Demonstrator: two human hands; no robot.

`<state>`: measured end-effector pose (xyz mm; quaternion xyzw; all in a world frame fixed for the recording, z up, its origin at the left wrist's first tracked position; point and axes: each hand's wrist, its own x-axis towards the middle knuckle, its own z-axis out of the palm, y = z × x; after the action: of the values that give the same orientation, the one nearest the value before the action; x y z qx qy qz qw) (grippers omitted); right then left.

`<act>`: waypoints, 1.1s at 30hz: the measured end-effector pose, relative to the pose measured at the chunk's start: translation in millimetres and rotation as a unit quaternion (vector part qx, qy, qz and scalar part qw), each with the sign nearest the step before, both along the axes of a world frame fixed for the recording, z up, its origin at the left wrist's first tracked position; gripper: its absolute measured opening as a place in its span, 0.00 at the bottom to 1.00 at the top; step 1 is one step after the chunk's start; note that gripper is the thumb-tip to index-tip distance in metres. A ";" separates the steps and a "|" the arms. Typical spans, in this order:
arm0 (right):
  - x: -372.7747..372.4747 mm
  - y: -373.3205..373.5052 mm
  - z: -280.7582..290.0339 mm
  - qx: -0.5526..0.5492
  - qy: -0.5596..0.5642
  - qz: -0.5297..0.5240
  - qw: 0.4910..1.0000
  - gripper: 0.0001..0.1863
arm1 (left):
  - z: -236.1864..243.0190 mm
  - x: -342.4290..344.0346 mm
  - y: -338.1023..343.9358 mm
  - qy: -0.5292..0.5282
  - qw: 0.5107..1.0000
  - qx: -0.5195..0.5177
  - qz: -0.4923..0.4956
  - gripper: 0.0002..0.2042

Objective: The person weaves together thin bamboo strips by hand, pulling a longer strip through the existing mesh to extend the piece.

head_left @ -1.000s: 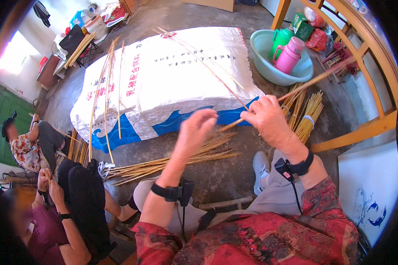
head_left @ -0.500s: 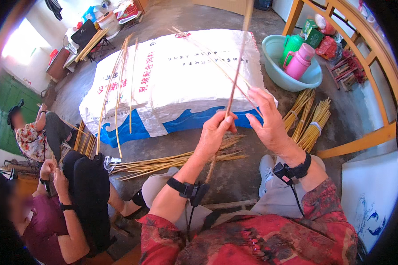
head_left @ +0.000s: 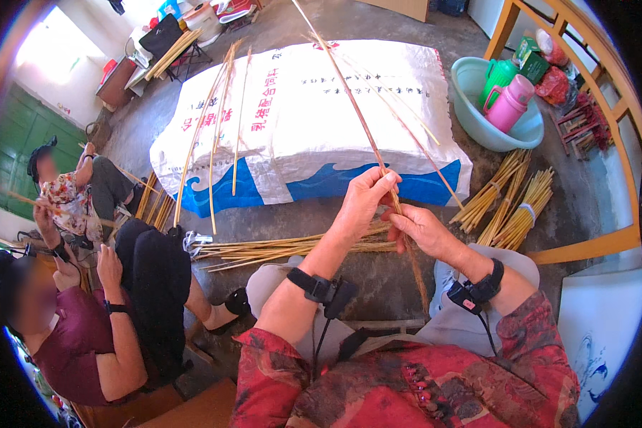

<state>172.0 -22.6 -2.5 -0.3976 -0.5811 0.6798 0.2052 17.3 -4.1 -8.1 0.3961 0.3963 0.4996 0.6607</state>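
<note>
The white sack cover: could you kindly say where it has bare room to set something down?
The widest free patch of the sack cover lies between the left stalks and the held stalk. A smaller one lies between the loose right stalks and the cover's right edge. It is crowded toward the left end and where held and loose stalks slant across.

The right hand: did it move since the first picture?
Yes: the right hand moved left and nearer the person's body, judged against the white sack.

The top edge crops the long stalk [head_left: 357, 114], partly hidden where the hands [head_left: 367, 200] grip it.
</note>
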 end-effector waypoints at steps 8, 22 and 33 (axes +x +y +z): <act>7.9 -0.7 -1.3 0.036 -0.048 0.045 0.997 0.15 | -4.9 -5.3 6.6 0.060 0.998 -0.013 0.034 0.10; 14.2 1.4 -4.1 0.048 -0.092 0.020 0.994 0.12 | -11.8 -1.2 7.0 0.027 0.997 -0.019 0.063 0.09; 15.1 10.3 -0.9 -0.026 -0.053 -0.003 0.998 0.11 | -12.8 -2.6 7.6 0.032 0.998 -0.002 0.048 0.08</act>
<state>187.2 -12.3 -3.3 -0.4400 -0.5721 0.6718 0.1664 14.7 3.5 -20.9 0.3915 0.4366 0.5168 0.6237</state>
